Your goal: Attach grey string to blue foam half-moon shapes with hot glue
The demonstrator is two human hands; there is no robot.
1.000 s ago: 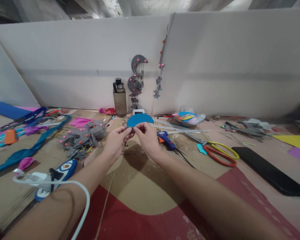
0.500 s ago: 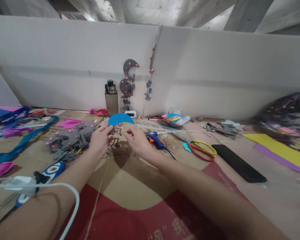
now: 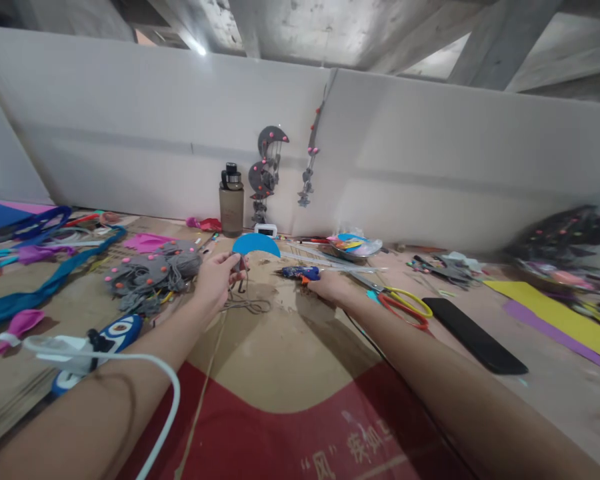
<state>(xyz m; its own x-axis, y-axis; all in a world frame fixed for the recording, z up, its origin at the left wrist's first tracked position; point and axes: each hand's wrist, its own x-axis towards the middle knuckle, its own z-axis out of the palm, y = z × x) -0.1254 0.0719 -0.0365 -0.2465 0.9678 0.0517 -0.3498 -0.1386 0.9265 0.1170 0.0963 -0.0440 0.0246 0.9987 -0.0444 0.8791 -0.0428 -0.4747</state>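
My left hand (image 3: 219,277) is closed in a pinch on a small grey felt piece (image 3: 239,262). Grey cord (image 3: 247,305) trails from it onto the cardboard. Just behind those fingers lies a blue crescent-shaped piece (image 3: 257,245). My right hand (image 3: 329,288) is closed around the handle end of a blue glue gun (image 3: 300,272), whose nozzle points left. The gun's orange trigger shows beside my fingers, and its dark cable runs down under my right forearm. A clear glue stick (image 3: 353,269) seems to stick out behind the gun.
Scissors (image 3: 405,307) and a black phone-like slab (image 3: 473,333) lie on the right. Grey felt ornaments with pink dots (image 3: 153,267) are piled left. A bottle (image 3: 231,207) stands against the white partition (image 3: 130,127). A white cable (image 3: 173,387) loops over my left forearm.
My right hand has left the spot beside my left hand, moved right, and taken hold of the glue gun. The gun's nozzle has shifted left. My left hand keeps its pinch.
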